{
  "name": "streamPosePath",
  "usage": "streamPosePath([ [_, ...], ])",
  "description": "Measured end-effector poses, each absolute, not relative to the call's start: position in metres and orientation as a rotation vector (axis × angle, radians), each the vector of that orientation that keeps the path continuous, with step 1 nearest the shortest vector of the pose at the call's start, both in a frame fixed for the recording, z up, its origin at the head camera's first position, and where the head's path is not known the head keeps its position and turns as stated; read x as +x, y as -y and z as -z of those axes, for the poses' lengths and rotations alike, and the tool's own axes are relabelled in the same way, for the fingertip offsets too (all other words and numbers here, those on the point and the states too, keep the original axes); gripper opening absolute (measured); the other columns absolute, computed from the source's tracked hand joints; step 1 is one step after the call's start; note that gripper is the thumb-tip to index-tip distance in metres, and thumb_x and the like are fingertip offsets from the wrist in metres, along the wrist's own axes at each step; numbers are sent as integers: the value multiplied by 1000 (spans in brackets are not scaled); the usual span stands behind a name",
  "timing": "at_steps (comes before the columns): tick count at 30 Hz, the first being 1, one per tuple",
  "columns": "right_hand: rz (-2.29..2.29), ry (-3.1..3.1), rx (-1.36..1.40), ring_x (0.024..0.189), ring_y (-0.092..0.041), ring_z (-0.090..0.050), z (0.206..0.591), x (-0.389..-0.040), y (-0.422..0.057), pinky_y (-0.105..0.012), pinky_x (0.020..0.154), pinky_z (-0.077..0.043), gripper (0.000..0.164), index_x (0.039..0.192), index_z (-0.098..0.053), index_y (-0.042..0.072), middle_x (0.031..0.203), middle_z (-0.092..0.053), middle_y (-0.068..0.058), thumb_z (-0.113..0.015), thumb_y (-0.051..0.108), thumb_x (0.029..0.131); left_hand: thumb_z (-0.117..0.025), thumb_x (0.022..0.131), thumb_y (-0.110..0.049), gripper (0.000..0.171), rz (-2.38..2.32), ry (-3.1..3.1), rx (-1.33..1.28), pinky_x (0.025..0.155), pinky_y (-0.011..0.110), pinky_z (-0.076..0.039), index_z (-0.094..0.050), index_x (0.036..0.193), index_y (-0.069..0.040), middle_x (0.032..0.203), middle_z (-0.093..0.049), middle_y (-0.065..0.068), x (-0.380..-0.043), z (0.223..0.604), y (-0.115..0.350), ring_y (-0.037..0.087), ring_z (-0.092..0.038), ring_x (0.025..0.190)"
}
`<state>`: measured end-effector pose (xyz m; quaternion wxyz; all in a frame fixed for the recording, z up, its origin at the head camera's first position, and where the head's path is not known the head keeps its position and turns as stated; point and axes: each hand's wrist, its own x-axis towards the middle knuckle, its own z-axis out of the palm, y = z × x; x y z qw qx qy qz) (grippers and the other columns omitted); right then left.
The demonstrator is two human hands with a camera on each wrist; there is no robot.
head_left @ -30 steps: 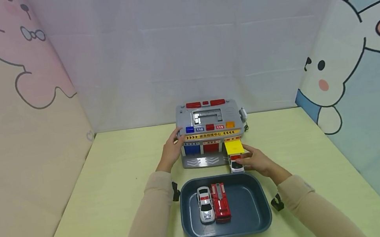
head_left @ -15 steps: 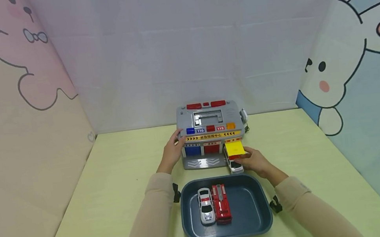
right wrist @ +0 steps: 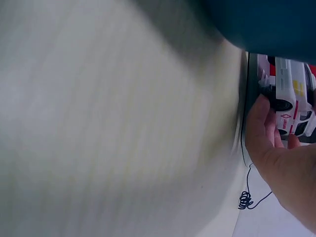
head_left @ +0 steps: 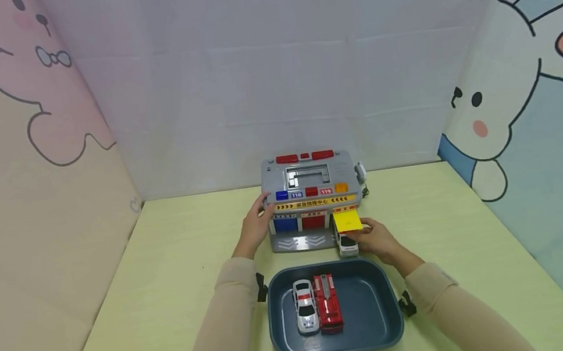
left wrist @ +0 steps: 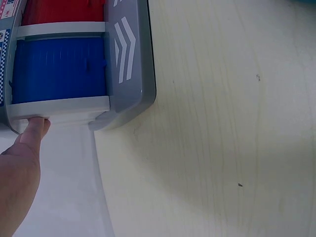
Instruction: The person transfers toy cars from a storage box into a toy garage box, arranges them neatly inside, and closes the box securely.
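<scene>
A grey toy rescue station (head_left: 308,175) stands at the back of the table, with a blue door (head_left: 285,223), a red door (head_left: 313,220) and a raised yellow door (head_left: 347,220). My left hand (head_left: 255,225) rests against the station's left side, fingers nearly straight. At the right bay, my right hand (head_left: 378,241) pinches a white toy ambulance (head_left: 347,246) from its right side. The front of the ambulance points toward me, and its rear is hidden under the yellow door. In the right wrist view, fingertips press along the side of the ambulance (right wrist: 289,101).
A dark blue tray (head_left: 371,305) lies in front of the station, close to the ambulance. In it, a silver toy police car (head_left: 305,307) and a red toy fire truck (head_left: 328,304) sit side by side. A handset (head_left: 361,173) with a coiled cord hangs on the station's right.
My right hand has shifted slightly left with the ambulance, which tilted and then turned straighter under the yellow door. My left hand stays at the station's side.
</scene>
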<state>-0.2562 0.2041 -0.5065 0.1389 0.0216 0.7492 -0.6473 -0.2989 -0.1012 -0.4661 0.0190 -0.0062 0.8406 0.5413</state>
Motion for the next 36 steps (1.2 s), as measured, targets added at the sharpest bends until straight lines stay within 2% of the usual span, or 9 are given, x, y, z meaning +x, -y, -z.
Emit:
streamPosePath([
  [4,1856,-2136,98,115,-40,-54,507,-257,-204,-47,78,-56,64,144,-30,-6,136,-45,-32,-65,16,96,-47,102,-43,50,-1682,-2608,-12,101,56,-39,-39,149,-28,149,-41,14,-299,466,101,38,-40,133],
  [13,1892,-2105,80,118,-44,-52,504,-257,-202,-43,68,-58,62,143,-29,-7,136,-45,-33,-64,14,96,-47,102,-43,50,-1683,-2616,-2,101,55,-39,-39,149,-28,149,-41,15,-300,468,102,38,-41,132],
  [22,1975,-2098,121,101,-34,-60,507,-258,-199,-42,72,-58,56,141,-31,-9,128,-49,-34,-61,5,96,-47,102,-43,50,-1700,-2601,1,101,56,-39,-40,149,-28,149,-41,14,-300,468,102,38,-41,133],
  [29,2022,-2064,121,94,-27,-62,508,-259,-200,-42,76,-57,59,142,-28,-11,121,-52,-31,-61,-1,94,-47,102,-44,50,-1689,-2606,-2,101,56,-39,-39,149,-30,148,-42,14,-300,468,102,38,-41,133],
  [36,1937,-2073,73,94,-29,-62,508,-258,-203,-39,81,-56,74,146,-20,-9,128,-41,-37,-65,-10,87,-47,102,-44,49,-1683,-2613,-4,101,57,-38,-39,148,-29,148,-41,15,-300,469,102,38,-41,133],
])
